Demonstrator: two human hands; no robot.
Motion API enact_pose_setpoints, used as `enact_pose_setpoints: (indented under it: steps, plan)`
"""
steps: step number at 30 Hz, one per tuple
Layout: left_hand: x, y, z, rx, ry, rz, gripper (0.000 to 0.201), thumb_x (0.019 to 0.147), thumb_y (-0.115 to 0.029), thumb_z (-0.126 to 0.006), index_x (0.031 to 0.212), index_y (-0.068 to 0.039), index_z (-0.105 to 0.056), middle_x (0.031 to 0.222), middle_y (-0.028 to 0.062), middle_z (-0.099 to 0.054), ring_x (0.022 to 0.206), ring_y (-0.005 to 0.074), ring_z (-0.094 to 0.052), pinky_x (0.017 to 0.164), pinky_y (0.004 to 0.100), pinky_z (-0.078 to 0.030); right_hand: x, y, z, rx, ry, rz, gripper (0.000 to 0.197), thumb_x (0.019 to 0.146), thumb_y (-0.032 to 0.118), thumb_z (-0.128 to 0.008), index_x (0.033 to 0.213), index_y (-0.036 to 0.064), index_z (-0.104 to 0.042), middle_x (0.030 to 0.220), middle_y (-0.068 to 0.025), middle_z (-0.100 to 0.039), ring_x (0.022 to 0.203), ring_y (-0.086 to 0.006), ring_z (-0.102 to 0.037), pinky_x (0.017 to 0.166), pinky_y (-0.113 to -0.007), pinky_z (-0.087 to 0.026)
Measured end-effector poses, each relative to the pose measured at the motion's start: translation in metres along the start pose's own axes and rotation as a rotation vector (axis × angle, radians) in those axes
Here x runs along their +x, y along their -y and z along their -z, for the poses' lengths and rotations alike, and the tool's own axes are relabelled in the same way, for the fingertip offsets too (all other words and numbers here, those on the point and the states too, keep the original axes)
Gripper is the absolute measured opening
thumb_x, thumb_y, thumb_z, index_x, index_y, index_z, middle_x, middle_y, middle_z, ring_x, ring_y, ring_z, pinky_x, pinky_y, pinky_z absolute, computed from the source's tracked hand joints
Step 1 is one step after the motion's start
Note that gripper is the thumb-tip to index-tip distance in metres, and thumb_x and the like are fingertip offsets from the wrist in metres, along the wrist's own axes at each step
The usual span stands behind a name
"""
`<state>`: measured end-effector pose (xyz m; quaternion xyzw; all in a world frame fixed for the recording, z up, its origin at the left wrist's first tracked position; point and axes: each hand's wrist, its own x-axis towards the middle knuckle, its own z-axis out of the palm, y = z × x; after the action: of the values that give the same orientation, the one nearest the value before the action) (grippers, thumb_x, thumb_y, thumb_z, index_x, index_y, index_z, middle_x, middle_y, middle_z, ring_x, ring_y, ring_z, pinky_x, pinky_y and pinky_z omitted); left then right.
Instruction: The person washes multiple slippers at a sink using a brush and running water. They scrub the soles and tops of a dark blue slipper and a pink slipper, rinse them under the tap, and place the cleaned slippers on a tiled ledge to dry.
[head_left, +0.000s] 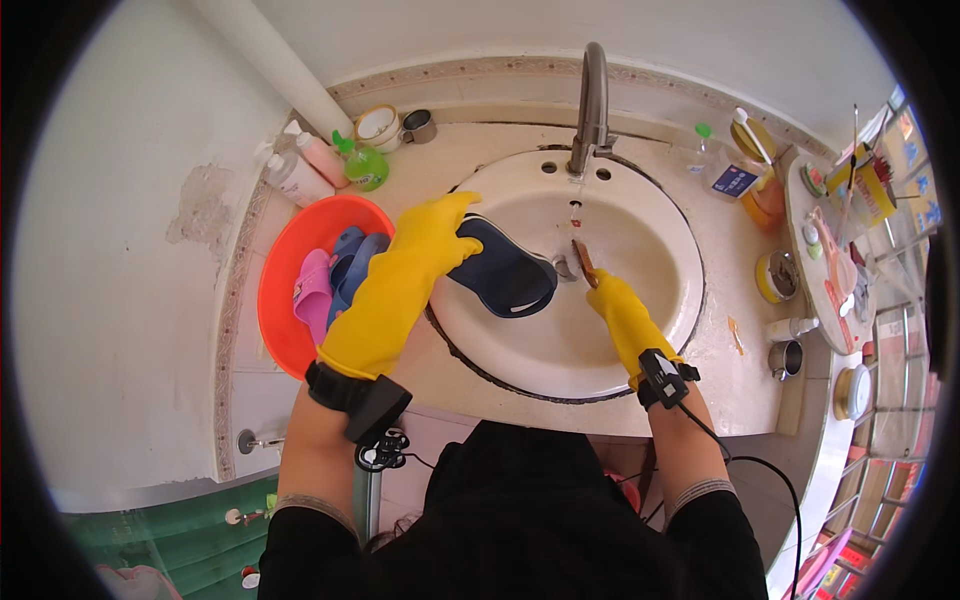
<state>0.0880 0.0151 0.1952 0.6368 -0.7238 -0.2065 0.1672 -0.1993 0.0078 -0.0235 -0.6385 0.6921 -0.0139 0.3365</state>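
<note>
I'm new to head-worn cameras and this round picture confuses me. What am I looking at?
There is no machine here, just a person's two hands in yellow gloves. A wide fisheye camera on the head looks down, so straight edges bend; picture left is the person's left. The left hand holds a dark blue slipper over the white sink. The right hand holds a slim brown tool, perhaps a brush. On the counter, a red-orange basin at left contains pink footwear and blue footwear; a green bottle stands behind it. Black devices are strapped near both wrists.
</note>
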Motion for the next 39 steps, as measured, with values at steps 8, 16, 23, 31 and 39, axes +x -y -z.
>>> enact_pose_setpoints:
  steps: [8,16,23,31,39]
  plan:
    - [0.09,-0.056,-0.089,0.067,0.081,-0.205,0.054,0.063,-0.015,-0.077,0.115,-0.015,-0.061,0.105,0.0116,-0.065,0.099,0.0297,-0.059,0.085,0.0359,-0.046,-0.076,0.015,0.075,1.039,0.084,-0.078,0.055,0.083,0.015,-0.056,0.136,0.012,-0.042,0.083,-0.008,-0.057,0.064,-0.0146,-0.055,0.06,-0.029,-0.052]
    - [0.135,-0.082,-0.101,0.103,0.21,-0.203,0.04,0.071,-0.022,-0.07,0.109,-0.014,-0.065,0.107,0.0108,-0.065,0.101,0.0258,-0.06,0.088,0.0323,-0.045,-0.098,0.04,0.066,1.236,-0.105,-0.042,0.054,0.085,0.018,-0.058,0.136,0.0143,-0.042,0.083,-0.0042,-0.059,0.061,-0.0114,-0.049,0.053,-0.026,-0.043]
    - [0.126,-0.078,-0.087,-0.23,0.315,-0.328,0.034,0.085,-0.027,-0.059,0.114,-0.008,-0.062,0.108,0.0106,-0.064,0.101,0.0202,-0.059,0.089,0.0287,-0.043,-0.098,0.058,0.058,1.308,-0.141,-0.029,0.052,0.091,0.025,-0.055,0.138,0.0128,-0.038,0.09,-0.0049,-0.061,0.066,-0.0105,-0.051,0.054,-0.025,-0.044]
    - [0.116,-0.073,-0.111,-0.497,0.07,-0.124,0.032,0.093,-0.025,-0.051,0.121,-0.012,-0.057,0.111,0.0043,-0.06,0.096,0.0135,-0.057,0.084,0.0257,-0.045,-0.108,0.117,0.041,1.578,-0.107,0.077,0.054,0.096,0.032,-0.045,0.144,0.0169,-0.027,0.092,-0.0045,-0.058,0.059,-0.009,-0.046,0.051,-0.024,-0.045]
    - [0.13,-0.061,-0.126,-0.997,0.331,0.212,0.031,0.094,-0.024,-0.048,0.12,-0.012,-0.058,0.114,0.0046,-0.059,0.099,0.0135,-0.055,0.086,0.025,-0.043,-0.1,0.119,0.04,1.578,0.016,0.038,0.057,0.094,0.033,-0.047,0.145,0.0161,-0.028,0.087,-0.0032,-0.057,0.059,-0.0105,-0.047,0.05,-0.025,-0.043]
